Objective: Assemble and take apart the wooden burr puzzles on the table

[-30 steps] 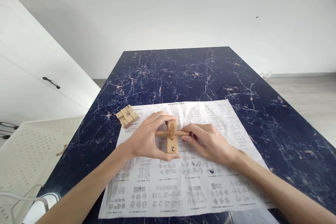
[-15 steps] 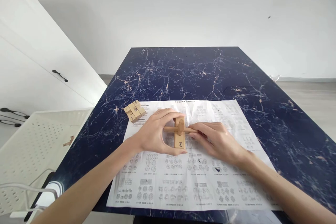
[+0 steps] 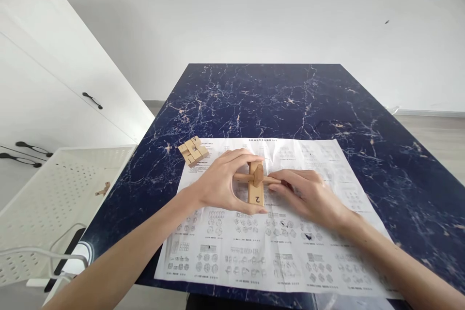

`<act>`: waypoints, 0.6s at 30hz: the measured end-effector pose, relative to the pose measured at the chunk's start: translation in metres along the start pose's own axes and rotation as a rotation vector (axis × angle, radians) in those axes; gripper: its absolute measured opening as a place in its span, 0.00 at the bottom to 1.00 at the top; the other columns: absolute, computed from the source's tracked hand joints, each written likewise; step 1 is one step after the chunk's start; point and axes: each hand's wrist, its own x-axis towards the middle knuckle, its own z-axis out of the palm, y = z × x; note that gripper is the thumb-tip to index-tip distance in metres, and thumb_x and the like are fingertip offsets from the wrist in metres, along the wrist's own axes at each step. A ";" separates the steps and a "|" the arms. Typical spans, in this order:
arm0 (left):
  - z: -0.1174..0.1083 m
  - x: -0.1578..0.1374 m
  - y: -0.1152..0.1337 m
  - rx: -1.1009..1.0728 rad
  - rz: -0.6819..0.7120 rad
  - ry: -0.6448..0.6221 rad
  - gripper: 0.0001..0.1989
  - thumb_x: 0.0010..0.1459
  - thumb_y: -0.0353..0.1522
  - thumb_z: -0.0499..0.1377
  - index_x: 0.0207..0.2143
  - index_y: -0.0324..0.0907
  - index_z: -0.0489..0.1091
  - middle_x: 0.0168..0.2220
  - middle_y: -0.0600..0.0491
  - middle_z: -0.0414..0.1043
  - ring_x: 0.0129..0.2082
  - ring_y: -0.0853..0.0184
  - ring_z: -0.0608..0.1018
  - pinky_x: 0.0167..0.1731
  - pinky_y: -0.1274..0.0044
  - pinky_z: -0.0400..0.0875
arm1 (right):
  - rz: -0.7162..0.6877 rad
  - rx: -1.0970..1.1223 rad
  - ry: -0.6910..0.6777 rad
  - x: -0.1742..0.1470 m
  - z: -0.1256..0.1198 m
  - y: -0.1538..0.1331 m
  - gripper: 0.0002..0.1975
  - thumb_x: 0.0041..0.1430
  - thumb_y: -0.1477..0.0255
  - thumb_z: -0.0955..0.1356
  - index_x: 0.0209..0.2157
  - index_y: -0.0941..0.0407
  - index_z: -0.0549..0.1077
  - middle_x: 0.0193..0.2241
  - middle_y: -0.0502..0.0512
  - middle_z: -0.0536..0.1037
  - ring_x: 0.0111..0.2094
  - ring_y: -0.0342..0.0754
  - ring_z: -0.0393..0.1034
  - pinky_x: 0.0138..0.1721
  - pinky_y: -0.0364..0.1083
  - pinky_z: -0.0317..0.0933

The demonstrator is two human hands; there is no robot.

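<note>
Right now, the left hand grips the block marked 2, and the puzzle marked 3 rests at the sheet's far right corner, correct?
No: the head view shows the puzzle at the far left corner of the sheet. The left hand does grip the block.

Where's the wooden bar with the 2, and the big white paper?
Tan rectangular wooden bar (image 3: pixel 255 192), head view: face beside its number.
Large white printed paper sheet (image 3: pixel 263 232), head view: its middle.

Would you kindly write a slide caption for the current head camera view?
Left hand gripping a wooden block marked 2, right hand pinching its crosswise rod, over a printed sheet.
</note>
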 end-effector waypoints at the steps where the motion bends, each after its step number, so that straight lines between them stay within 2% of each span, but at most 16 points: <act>1: 0.000 0.000 0.000 -0.012 -0.007 0.009 0.44 0.44 0.52 0.76 0.60 0.49 0.68 0.54 0.47 0.76 0.54 0.49 0.78 0.55 0.57 0.73 | 0.006 0.000 0.001 0.001 0.000 0.000 0.11 0.79 0.67 0.63 0.47 0.54 0.77 0.34 0.53 0.83 0.29 0.46 0.75 0.31 0.48 0.67; 6: 0.003 -0.005 -0.002 0.033 0.004 0.073 0.47 0.46 0.51 0.77 0.63 0.46 0.64 0.57 0.44 0.75 0.56 0.49 0.78 0.57 0.57 0.73 | -0.005 -0.017 0.025 0.004 0.002 0.000 0.10 0.77 0.69 0.64 0.45 0.54 0.77 0.46 0.61 0.81 0.36 0.49 0.78 0.35 0.50 0.71; 8: 0.005 -0.006 -0.003 0.092 0.023 0.078 0.46 0.46 0.53 0.76 0.62 0.46 0.65 0.55 0.44 0.76 0.56 0.48 0.78 0.59 0.55 0.72 | 0.001 -0.011 0.024 0.005 -0.001 0.000 0.09 0.75 0.70 0.65 0.50 0.54 0.76 0.53 0.63 0.78 0.42 0.53 0.78 0.39 0.52 0.73; 10: 0.006 -0.007 -0.003 0.128 0.027 0.088 0.45 0.47 0.54 0.75 0.62 0.47 0.65 0.55 0.44 0.77 0.56 0.47 0.78 0.59 0.53 0.71 | 0.023 0.040 0.056 0.005 -0.006 -0.002 0.12 0.73 0.70 0.66 0.55 0.53 0.73 0.53 0.63 0.77 0.46 0.55 0.76 0.44 0.54 0.73; 11: 0.007 -0.007 -0.002 0.139 0.029 0.095 0.45 0.47 0.54 0.75 0.62 0.47 0.65 0.55 0.44 0.77 0.55 0.47 0.78 0.58 0.53 0.72 | 0.041 0.080 0.083 0.006 -0.008 -0.003 0.12 0.73 0.69 0.66 0.55 0.53 0.73 0.51 0.62 0.78 0.46 0.55 0.76 0.45 0.55 0.73; 13: 0.009 -0.006 0.000 0.166 0.046 0.107 0.43 0.49 0.55 0.74 0.61 0.46 0.65 0.52 0.45 0.78 0.54 0.48 0.79 0.57 0.54 0.73 | 0.091 0.141 0.107 0.006 -0.011 -0.008 0.08 0.74 0.66 0.65 0.47 0.53 0.73 0.41 0.57 0.79 0.37 0.51 0.74 0.38 0.51 0.70; 16: 0.012 -0.003 0.002 0.218 0.087 0.118 0.39 0.53 0.54 0.72 0.58 0.44 0.66 0.51 0.44 0.77 0.52 0.49 0.79 0.56 0.55 0.74 | 0.166 0.140 0.041 0.006 -0.009 -0.016 0.16 0.76 0.61 0.64 0.34 0.53 0.72 0.25 0.49 0.73 0.23 0.44 0.63 0.25 0.46 0.58; 18: 0.014 -0.002 0.003 0.225 0.106 0.116 0.39 0.54 0.54 0.72 0.59 0.44 0.65 0.55 0.42 0.74 0.55 0.48 0.78 0.57 0.55 0.74 | 0.179 0.121 0.004 0.006 -0.005 -0.020 0.19 0.77 0.61 0.63 0.31 0.54 0.70 0.21 0.47 0.69 0.20 0.42 0.57 0.22 0.45 0.53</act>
